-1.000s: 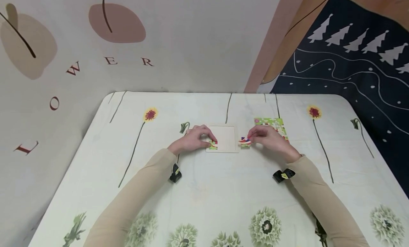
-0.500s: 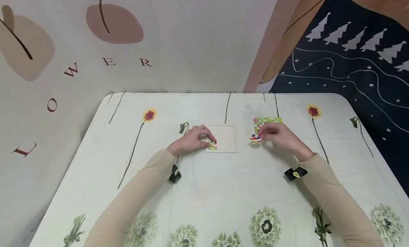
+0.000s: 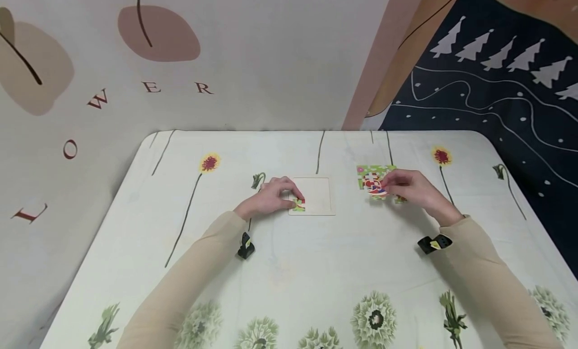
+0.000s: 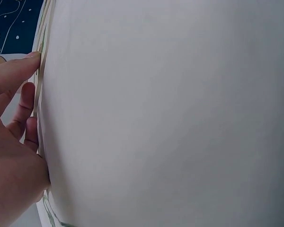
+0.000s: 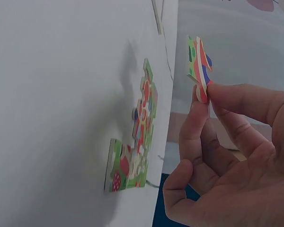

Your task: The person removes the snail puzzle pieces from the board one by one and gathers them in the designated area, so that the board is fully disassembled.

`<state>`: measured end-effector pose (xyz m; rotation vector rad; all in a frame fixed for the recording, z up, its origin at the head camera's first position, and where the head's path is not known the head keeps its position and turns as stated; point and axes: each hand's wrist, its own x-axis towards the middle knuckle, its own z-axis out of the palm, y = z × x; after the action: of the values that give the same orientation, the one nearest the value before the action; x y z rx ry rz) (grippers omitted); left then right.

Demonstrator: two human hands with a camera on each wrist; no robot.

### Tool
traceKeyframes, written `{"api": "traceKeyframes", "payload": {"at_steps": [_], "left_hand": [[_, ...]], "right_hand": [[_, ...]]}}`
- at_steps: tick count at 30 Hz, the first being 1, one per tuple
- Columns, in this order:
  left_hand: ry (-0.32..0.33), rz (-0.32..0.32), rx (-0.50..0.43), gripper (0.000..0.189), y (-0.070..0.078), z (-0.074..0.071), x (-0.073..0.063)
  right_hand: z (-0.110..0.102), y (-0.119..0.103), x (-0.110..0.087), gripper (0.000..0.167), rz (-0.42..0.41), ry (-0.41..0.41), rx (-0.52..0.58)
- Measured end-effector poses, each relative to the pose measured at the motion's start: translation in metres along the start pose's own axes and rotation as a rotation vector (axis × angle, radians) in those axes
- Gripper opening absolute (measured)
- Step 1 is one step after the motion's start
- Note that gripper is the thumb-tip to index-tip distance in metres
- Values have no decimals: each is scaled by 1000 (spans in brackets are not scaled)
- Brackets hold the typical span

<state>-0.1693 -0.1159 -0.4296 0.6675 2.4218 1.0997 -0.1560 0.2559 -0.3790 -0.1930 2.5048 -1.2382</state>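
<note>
A wooden tray (image 3: 318, 196) with a thin raised border lies flat on the table. In its lower left corner sits a small green puzzle piece (image 3: 299, 207). My left hand (image 3: 271, 196) rests there, with thumb and forefinger at that piece; the left wrist view hides the contact. My right hand (image 3: 413, 188) pinches another puzzle piece (image 5: 197, 68), red, white, blue and green, between thumb and fingertips, raised off the table. Below and beside it lies a group of joined puzzle pieces (image 5: 144, 123) with a gap along its near edge, partly covered by the hand in the head view.
The table (image 3: 271, 278) wears a white cloth printed with flowers and stems. Behind it stands a pale wall hanging (image 3: 271, 63) with lettering, and a dark cloth (image 3: 451, 98) with white trees hangs at the right.
My right hand has carried its puzzle piece to the right, from beside the tray to over the joined pieces. The left hand has stayed at the tray's corner.
</note>
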Motion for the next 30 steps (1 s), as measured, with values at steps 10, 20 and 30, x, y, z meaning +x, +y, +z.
{"api": "traceKeyframes", "payload": {"at_steps": [10,20,30], "left_hand": [[-5,-2,-2,18,-1,0,-1],[-5,3,1,19,-2,0,1],[0,-6,4,20,0,-1,-2]], "right_hand": [[-4,11,2,23,35,6,-33],[0,20,6,22,58,29,-113],[4,23,5,18,53,46,-179]]}}
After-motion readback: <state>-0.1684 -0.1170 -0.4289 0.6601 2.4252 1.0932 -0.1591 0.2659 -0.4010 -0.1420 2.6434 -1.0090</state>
